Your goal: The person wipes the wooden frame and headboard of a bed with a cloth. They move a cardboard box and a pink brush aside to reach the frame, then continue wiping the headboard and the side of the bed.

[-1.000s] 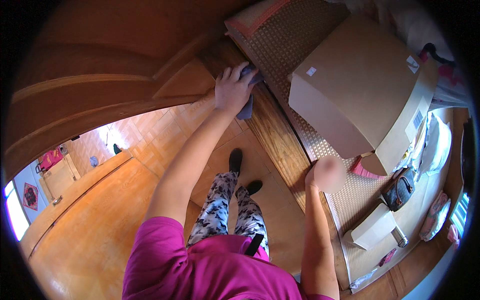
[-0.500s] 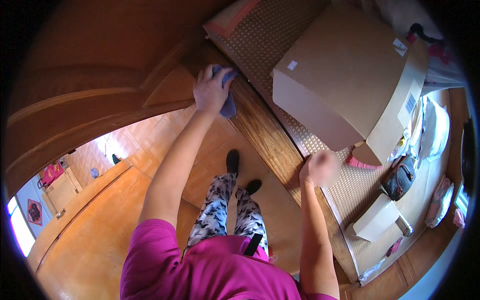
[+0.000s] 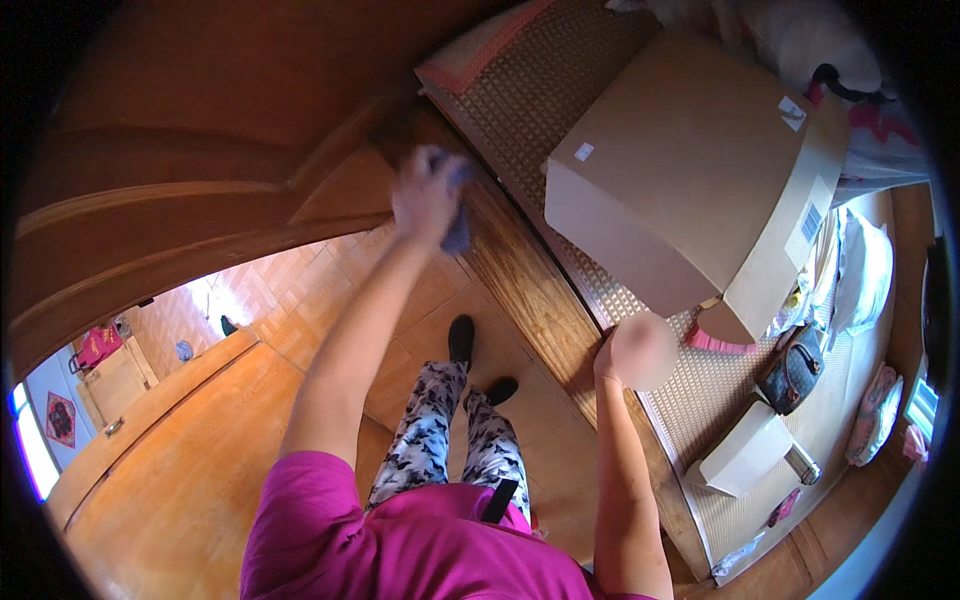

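Note:
My left hand (image 3: 427,195) is closed on a blue-grey cloth (image 3: 457,232), at the far end of the brown wooden bed rail (image 3: 520,290). Motion smears its fingers, and the cloth hangs out below the palm along the rail's edge. My right hand (image 3: 635,352) rests at the rail's inner edge, over the woven mat (image 3: 690,390). A blurred patch covers its fingers, so I cannot make out their shape. Just beyond it, a large brown cardboard box (image 3: 690,150) sits on the mat.
A tall wooden panel (image 3: 190,160) rises at the left. On the mat lie a dark handbag (image 3: 790,378), a small white open box (image 3: 745,450) and a white pillow (image 3: 865,275). My shoes (image 3: 461,338) stand on the tiled floor beside the bed. A wooden door (image 3: 200,450) is at the lower left.
My left hand, with the cloth in it, has shifted slightly and is now smeared by motion. The view has tilted a little; my right hand remains at the rail's inner edge.

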`<state>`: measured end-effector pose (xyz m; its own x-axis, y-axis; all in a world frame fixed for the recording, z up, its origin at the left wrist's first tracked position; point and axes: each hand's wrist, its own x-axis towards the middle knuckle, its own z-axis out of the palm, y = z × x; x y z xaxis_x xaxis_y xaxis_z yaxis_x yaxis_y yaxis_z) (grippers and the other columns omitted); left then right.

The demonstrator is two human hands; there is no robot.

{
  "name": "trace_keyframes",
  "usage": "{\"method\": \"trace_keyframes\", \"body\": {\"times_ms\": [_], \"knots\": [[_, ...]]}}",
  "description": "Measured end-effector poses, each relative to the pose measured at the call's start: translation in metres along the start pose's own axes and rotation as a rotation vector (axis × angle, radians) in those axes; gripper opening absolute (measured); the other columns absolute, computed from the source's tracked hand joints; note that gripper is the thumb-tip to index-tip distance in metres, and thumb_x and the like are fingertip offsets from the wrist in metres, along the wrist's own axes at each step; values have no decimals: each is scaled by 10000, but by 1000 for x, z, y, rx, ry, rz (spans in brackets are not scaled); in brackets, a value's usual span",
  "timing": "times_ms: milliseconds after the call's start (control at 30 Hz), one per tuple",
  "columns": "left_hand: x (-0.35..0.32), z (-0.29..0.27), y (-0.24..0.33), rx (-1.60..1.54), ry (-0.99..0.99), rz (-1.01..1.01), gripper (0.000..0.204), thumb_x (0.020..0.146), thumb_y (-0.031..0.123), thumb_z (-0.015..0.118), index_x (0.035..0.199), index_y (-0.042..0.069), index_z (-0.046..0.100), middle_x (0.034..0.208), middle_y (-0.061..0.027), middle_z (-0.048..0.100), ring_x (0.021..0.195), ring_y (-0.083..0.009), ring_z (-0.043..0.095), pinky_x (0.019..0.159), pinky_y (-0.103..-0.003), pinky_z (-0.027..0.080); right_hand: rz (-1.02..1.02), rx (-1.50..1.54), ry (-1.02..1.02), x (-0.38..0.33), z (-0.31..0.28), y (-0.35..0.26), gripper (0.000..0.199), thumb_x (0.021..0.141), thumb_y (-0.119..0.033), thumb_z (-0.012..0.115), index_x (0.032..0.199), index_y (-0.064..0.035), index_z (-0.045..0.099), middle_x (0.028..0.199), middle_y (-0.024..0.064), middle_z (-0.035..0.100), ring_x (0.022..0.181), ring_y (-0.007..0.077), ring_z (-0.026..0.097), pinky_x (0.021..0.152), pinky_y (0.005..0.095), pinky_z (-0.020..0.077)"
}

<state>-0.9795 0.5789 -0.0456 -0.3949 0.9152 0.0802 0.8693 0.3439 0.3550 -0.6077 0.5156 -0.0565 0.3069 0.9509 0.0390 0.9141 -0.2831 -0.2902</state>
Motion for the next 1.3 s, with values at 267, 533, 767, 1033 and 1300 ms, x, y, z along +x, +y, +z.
{"method": "trace_keyframes", "body": {"times_ms": [267,533,767,1033,1300], "knots": [[-27,12,32,30,50,-19,244,900,272,707,1131,197,688,1180,-121,574,1124,-359,551,886,-491,491,36,-1,19,-7,27,30,464,879,-349,687,1240,-69,608,1229,145,630,1169,333,567,1016,479,435],[-197,16,109,-170,-122,331,327,803,168,782,1085,234,631,1118,-46,563,1022,-275,602,884,-469,517,-46,-8,44,-2,33,32,508,875,-383,718,1266,-79,607,1245,140,640,1157,331,593,1021,469,468],[-93,28,9,-150,-24,-104,229,904,211,689,1129,250,693,1177,-134,562,1078,-374,591,919,-463,530,-323,210,305,12,-19,-6,123,821,-206,669,735,-121,691,730,63,659,616,259,604,590,386,496],[-133,-1,30,-147,-93,-34,209,884,259,736,1081,198,702,1178,-169,563,1142,-392,571,922,-501,512,-46,-53,-67,-7,13,22,416,934,-362,632,1244,-84,622,1218,128,638,1118,312,591,965,441,472],[-67,-20,-1,-8,55,-153,193,886,279,729,1053,181,724,1144,-151,591,1092,-369,590,871,-458,529,-108,-19,26,-7,24,28,432,925,-415,657,1191,-75,643,1161,131,651,1087,331,604,964,475,477]]}}
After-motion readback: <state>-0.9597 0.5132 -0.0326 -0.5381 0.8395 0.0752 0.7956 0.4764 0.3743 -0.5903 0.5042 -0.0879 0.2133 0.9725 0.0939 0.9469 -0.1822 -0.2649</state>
